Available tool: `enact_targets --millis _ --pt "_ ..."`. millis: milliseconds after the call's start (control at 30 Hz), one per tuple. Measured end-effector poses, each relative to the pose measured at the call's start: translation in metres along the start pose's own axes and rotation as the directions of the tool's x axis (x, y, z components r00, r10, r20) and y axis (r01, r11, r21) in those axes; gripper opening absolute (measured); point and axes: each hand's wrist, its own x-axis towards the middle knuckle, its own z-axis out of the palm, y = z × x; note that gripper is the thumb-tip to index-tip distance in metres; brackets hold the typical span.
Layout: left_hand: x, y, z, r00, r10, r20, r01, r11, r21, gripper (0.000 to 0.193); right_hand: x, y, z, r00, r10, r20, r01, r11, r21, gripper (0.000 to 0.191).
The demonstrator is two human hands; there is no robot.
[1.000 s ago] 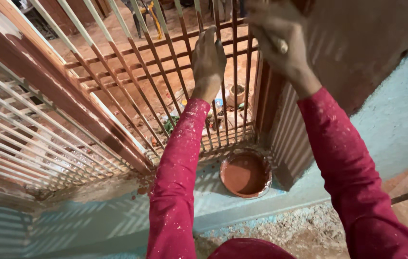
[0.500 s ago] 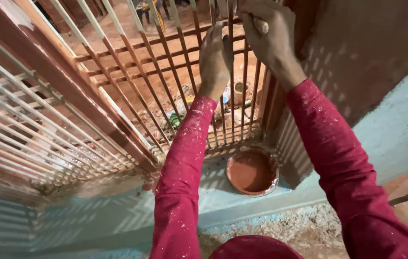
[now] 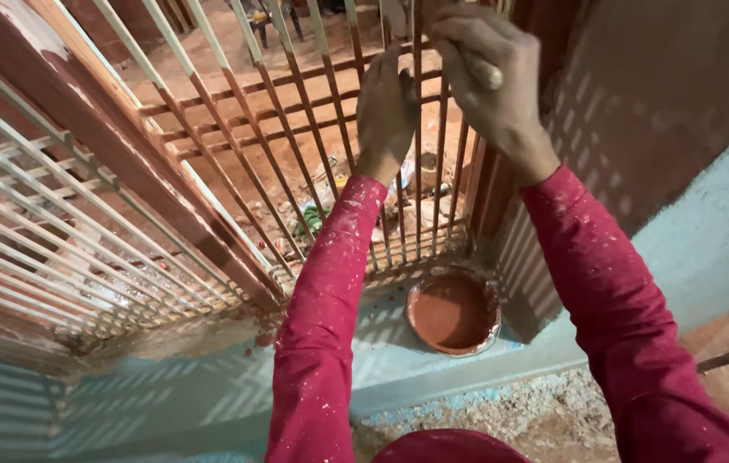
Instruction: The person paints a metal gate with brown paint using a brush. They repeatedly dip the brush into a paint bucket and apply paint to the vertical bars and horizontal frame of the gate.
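Nearest, on the pale blue ledge (image 3: 210, 386), stands a round bowl of red-brown paint (image 3: 453, 312), just below the metal window grille (image 3: 236, 137). Higher up, the left hand (image 3: 386, 111) lies against the vertical bars, its fingers wrapped around one bar. The right hand (image 3: 489, 81), beside it, has its fingers closed on a pale brush handle (image 3: 480, 70), up at the bars.
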Motion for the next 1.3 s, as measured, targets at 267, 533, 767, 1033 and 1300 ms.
enact_targets --millis 267,533,767,1033,1300 --pt "0.007 -0.015 0.009 0.976 0.118 -0.183 -0.117 0.993 0.019 0.056 -0.011 0.015 0.011 0.998 0.056 -0.013 -0.050 0.956 0.290 0.022" --pt "-0.007 -0.024 0.003 0.950 0.225 -0.219 -0.240 0.970 -0.045 0.069 -0.020 0.024 0.000 1.000 0.002 0.027 -0.006 0.991 0.137 0.019" --pt "-0.006 -0.015 -0.006 0.981 0.117 -0.153 -0.111 0.993 0.047 0.069 -0.032 0.030 0.013 0.965 0.232 0.123 -0.259 0.916 0.307 0.025" --pt "-0.004 -0.031 0.001 0.937 0.220 -0.273 -0.227 0.974 0.007 0.058 -0.018 0.052 0.002 0.998 -0.007 0.062 0.003 0.998 0.070 0.011" --pt "-0.001 -0.032 0.004 0.951 0.165 -0.261 -0.147 0.985 0.086 0.058 -0.020 0.044 0.008 0.981 0.105 0.162 -0.124 0.986 0.114 0.017"
